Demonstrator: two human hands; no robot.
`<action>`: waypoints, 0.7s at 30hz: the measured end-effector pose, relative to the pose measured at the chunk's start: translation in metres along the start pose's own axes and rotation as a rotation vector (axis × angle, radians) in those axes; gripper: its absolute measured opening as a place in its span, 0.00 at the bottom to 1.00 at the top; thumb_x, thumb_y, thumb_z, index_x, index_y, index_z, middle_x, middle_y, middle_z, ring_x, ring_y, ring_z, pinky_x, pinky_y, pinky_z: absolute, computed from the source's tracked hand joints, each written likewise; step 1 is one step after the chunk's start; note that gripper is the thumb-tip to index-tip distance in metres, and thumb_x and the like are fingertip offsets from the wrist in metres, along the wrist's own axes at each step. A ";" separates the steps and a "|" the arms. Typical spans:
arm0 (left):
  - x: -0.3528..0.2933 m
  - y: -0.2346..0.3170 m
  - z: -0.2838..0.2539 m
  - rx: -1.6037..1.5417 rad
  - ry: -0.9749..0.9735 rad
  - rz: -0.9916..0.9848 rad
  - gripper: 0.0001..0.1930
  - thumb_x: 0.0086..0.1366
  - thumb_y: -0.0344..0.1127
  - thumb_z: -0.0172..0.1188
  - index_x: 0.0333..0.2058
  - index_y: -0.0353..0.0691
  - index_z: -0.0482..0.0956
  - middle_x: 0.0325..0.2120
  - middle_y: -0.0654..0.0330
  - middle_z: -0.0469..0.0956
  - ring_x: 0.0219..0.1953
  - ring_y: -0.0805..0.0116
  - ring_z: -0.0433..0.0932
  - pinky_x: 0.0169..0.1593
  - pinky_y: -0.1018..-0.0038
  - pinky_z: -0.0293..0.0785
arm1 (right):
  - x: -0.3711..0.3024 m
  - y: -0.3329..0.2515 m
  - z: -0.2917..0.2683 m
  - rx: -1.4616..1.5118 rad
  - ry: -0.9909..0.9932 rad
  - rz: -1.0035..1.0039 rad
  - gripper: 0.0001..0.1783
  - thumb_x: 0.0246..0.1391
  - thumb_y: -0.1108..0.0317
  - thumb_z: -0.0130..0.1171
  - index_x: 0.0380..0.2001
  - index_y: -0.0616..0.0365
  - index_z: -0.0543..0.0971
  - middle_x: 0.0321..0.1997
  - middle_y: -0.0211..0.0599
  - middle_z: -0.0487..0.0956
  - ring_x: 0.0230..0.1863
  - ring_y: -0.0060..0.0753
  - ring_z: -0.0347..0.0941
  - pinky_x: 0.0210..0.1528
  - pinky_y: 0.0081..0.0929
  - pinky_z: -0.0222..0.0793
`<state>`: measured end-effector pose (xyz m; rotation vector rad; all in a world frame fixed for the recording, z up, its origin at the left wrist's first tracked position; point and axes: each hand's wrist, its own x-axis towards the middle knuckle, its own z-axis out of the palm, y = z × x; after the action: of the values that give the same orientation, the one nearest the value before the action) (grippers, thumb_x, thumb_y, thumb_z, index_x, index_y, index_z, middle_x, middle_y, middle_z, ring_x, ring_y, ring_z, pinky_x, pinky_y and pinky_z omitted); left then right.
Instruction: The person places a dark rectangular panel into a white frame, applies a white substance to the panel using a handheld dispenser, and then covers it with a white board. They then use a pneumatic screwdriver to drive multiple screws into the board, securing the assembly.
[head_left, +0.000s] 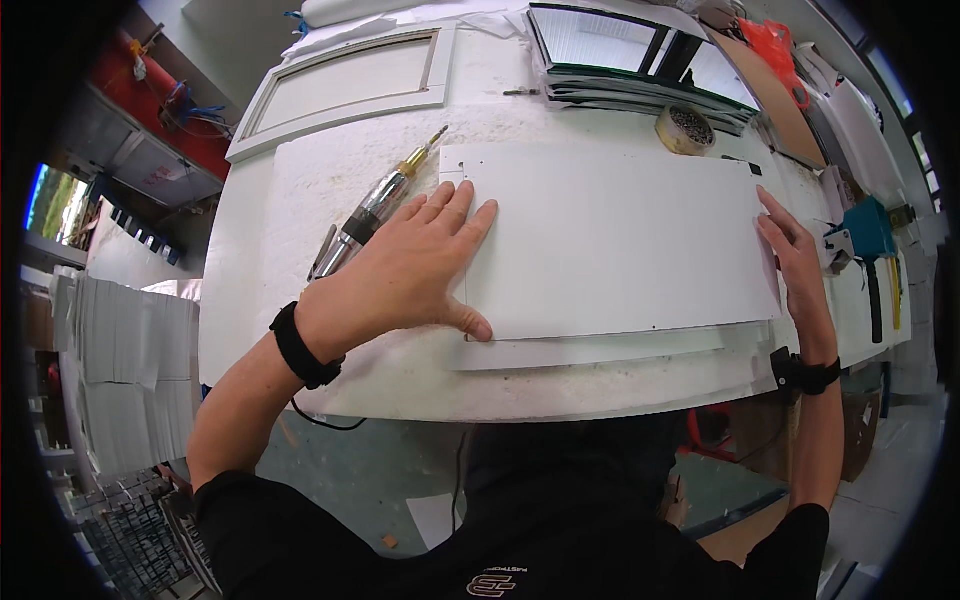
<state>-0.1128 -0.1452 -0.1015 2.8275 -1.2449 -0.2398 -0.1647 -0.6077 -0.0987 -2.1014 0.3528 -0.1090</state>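
A flat white panel (615, 245) with small holes near its edges lies on the worktable, over another white sheet (590, 350) that juts out along the near side. My left hand (405, 260) rests spread on the panel's left edge, its thumb by the near left corner. At the right edge, my right hand (793, 250) touches the panel's side with its fingers stretched out. Neither hand grips anything. Just beyond my left hand lies an electric screwdriver (375, 208), its bit pointing away to the right.
A white frame (345, 85) lies at the far left of the worktable (480, 395). Stacked glass panes (640, 60) stand at the back. Nearby is a round tub of screws (686, 130). A teal tool with a black handle (870, 240) lies at right. White stacks (130, 370) stand left.
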 end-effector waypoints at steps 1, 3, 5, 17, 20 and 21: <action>0.000 0.002 -0.005 0.016 -0.032 -0.015 0.71 0.37 0.79 0.68 0.71 0.30 0.56 0.70 0.32 0.55 0.75 0.37 0.52 0.76 0.55 0.49 | 0.002 0.005 -0.005 0.000 -0.007 0.024 0.28 0.65 0.59 0.59 0.66 0.54 0.75 0.54 0.37 0.81 0.57 0.29 0.73 0.64 0.25 0.64; 0.005 0.006 -0.006 0.040 -0.050 -0.017 0.73 0.33 0.78 0.69 0.71 0.31 0.56 0.71 0.32 0.55 0.75 0.37 0.52 0.76 0.55 0.49 | 0.005 0.007 -0.006 -0.083 -0.021 -0.038 0.29 0.64 0.57 0.61 0.64 0.56 0.77 0.54 0.37 0.79 0.57 0.31 0.73 0.61 0.26 0.65; 0.004 0.010 -0.009 0.048 -0.072 -0.064 0.73 0.30 0.76 0.70 0.71 0.31 0.58 0.70 0.31 0.56 0.74 0.37 0.54 0.75 0.54 0.52 | 0.016 0.014 -0.006 -0.099 -0.059 -0.104 0.30 0.62 0.55 0.63 0.63 0.58 0.78 0.56 0.38 0.77 0.56 0.32 0.72 0.60 0.26 0.65; 0.013 0.023 -0.014 0.112 -0.111 -0.092 0.75 0.26 0.76 0.68 0.71 0.31 0.57 0.70 0.32 0.58 0.73 0.36 0.57 0.74 0.53 0.55 | 0.019 0.050 -0.001 -0.490 -0.073 -0.503 0.30 0.62 0.49 0.65 0.56 0.64 0.79 0.46 0.45 0.74 0.47 0.43 0.72 0.51 0.34 0.70; 0.015 0.027 -0.018 0.154 -0.151 -0.084 0.75 0.27 0.76 0.69 0.70 0.28 0.57 0.69 0.32 0.59 0.72 0.36 0.58 0.74 0.52 0.55 | 0.015 0.047 -0.003 -0.629 -0.065 -0.581 0.30 0.64 0.52 0.63 0.59 0.65 0.77 0.47 0.44 0.73 0.47 0.43 0.72 0.50 0.34 0.71; 0.017 0.028 -0.019 0.176 -0.167 -0.071 0.74 0.28 0.75 0.70 0.70 0.27 0.57 0.69 0.32 0.60 0.72 0.36 0.58 0.74 0.52 0.55 | 0.014 0.048 -0.002 -0.652 -0.048 -0.604 0.30 0.64 0.52 0.63 0.59 0.66 0.77 0.47 0.45 0.73 0.47 0.44 0.72 0.49 0.36 0.71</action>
<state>-0.1191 -0.1767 -0.0817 3.0612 -1.2544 -0.3964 -0.1621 -0.6371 -0.1389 -2.7916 -0.3398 -0.3314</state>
